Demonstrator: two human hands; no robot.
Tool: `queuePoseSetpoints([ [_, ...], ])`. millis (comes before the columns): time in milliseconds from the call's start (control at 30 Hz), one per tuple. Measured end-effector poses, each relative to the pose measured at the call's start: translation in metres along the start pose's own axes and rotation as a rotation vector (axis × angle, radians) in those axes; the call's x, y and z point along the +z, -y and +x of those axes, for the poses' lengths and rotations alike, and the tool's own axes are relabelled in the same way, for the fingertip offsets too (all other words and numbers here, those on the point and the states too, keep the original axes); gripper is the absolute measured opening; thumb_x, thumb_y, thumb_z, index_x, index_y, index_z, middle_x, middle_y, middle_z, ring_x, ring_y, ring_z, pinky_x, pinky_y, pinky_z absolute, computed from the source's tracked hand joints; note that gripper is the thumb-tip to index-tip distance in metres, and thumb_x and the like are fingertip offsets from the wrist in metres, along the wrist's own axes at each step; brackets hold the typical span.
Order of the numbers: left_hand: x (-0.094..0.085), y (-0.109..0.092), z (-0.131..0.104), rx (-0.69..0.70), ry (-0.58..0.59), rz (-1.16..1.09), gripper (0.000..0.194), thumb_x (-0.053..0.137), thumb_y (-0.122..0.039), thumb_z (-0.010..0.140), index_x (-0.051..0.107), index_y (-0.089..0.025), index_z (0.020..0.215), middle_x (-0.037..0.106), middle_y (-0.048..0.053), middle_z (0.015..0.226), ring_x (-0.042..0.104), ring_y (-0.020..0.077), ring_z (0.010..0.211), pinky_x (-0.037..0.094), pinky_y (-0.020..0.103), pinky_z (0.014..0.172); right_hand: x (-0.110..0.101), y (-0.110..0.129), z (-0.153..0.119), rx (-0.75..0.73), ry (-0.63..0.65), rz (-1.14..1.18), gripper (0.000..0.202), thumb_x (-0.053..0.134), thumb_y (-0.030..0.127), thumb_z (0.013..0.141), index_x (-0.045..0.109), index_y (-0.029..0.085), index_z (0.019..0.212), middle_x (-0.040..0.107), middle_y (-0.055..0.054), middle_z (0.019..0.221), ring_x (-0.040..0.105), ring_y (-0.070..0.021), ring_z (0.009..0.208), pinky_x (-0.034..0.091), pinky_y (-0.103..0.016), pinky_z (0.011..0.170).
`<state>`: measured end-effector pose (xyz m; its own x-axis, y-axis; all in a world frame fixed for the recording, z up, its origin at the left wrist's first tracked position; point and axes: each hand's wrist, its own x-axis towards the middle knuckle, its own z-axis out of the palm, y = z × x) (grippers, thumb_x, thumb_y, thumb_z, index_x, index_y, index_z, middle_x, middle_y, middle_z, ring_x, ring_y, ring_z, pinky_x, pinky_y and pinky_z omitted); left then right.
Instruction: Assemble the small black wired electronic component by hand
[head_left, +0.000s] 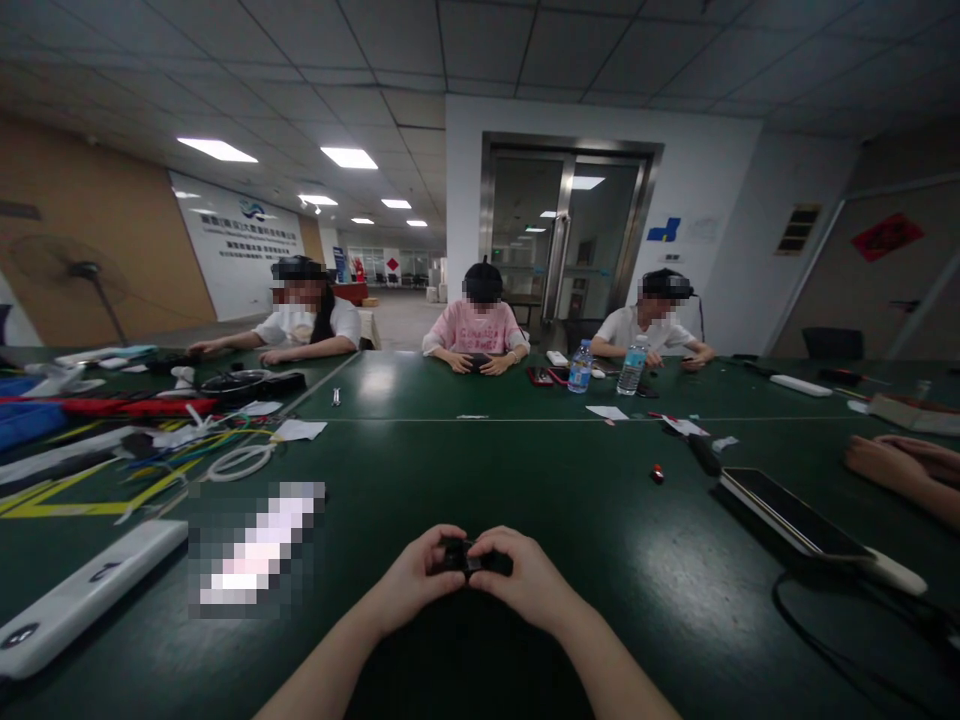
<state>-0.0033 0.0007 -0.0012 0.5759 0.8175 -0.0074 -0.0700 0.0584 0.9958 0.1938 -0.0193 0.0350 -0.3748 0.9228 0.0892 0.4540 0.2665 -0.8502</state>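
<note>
Both hands meet over the near part of the dark green table (390, 480). A small black object (472, 564) sits between them, its exact kind too small and dark to make out. My left hand (420, 575) pinches its left side with thumb and fingers. On the other side, my right hand (519, 575) grips it in the same way, fingertips curled over the top. The fingers cover much of the object. A phone-shaped thing (262, 545), blurred out, lies on the table to the left of my left hand.
A white power strip (90, 595) and tangled cables (240, 462) lie left. To the right are a black-screened device (791, 515), a small red item (657, 474) and another person's hands (892, 465). Water bottles (580, 368) stand far across, near three seated people.
</note>
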Motion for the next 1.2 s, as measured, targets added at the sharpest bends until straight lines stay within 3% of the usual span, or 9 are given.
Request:
queuePoseSetpoints([
  [167,0.0015,-0.0020,-0.0002,0.002,-0.035,-0.007,0.046,0.070,-0.029,0.071,0.044,-0.022,0.108,0.062,0.002,0.095,0.059,0.0175,0.084,0.042,0.030,0.073,-0.0006,-0.0022,-0.0010,-0.082,-0.025,0.032,0.035,0.067,0.022,0.069,0.061,0.029,0.103,0.061,0.000,0.105,0.054,-0.0201,0.102,0.039,-0.036,0.092],
  [333,0.0011,-0.0020,-0.0007,0.007,-0.031,-0.006,0.047,0.070,-0.031,0.071,0.043,-0.022,0.109,0.062,0.001,0.091,0.060,0.0182,0.084,0.041,0.033,0.077,-0.0001,-0.0055,-0.0001,-0.086,-0.016,0.047,0.019,0.063,0.021,0.073,0.067,0.027,0.091,0.060,0.001,0.106,0.055,-0.0184,0.103,0.040,-0.035,0.093],
  [600,-0.0001,0.0019,-0.0004,0.009,0.009,-0.030,0.047,0.070,-0.024,0.072,0.042,-0.023,0.110,0.062,0.003,0.097,0.059,0.0184,0.088,0.042,0.032,0.077,-0.0014,-0.0035,-0.0009,-0.045,-0.006,0.037,0.022,0.062,0.021,0.074,0.067,0.030,0.093,0.058,0.001,0.112,0.053,-0.0187,0.107,0.040,-0.037,0.095],
  [867,-0.0004,-0.0007,-0.0004,0.047,-0.033,0.007,0.046,0.070,-0.028,0.072,0.044,-0.023,0.110,0.061,0.004,0.104,0.057,0.0216,0.097,0.041,0.036,0.083,0.0000,-0.0060,-0.0006,-0.058,-0.040,0.033,0.020,0.061,0.022,0.075,0.066,0.028,0.093,0.058,0.000,0.111,0.053,-0.0198,0.108,0.039,-0.038,0.096],
  [1100,0.0012,-0.0039,-0.0013,0.050,-0.047,0.013,0.040,0.066,-0.025,0.075,0.044,-0.022,0.108,0.061,0.004,0.100,0.058,0.0207,0.092,0.042,0.034,0.079,-0.0003,-0.0071,0.0000,-0.041,-0.069,0.038,0.046,0.066,0.021,0.069,0.055,0.029,0.113,0.059,0.000,0.114,0.052,-0.0209,0.109,0.037,-0.039,0.097],
  [1200,0.0012,-0.0035,-0.0005,0.045,-0.058,0.015,0.041,0.067,-0.026,0.074,0.043,-0.022,0.107,0.062,0.003,0.095,0.059,0.0195,0.088,0.041,0.032,0.077,-0.0009,-0.0081,0.0007,-0.030,-0.075,0.041,0.045,0.066,0.024,0.069,0.056,0.027,0.113,0.059,-0.002,0.114,0.052,-0.0217,0.109,0.037,-0.039,0.097],
])
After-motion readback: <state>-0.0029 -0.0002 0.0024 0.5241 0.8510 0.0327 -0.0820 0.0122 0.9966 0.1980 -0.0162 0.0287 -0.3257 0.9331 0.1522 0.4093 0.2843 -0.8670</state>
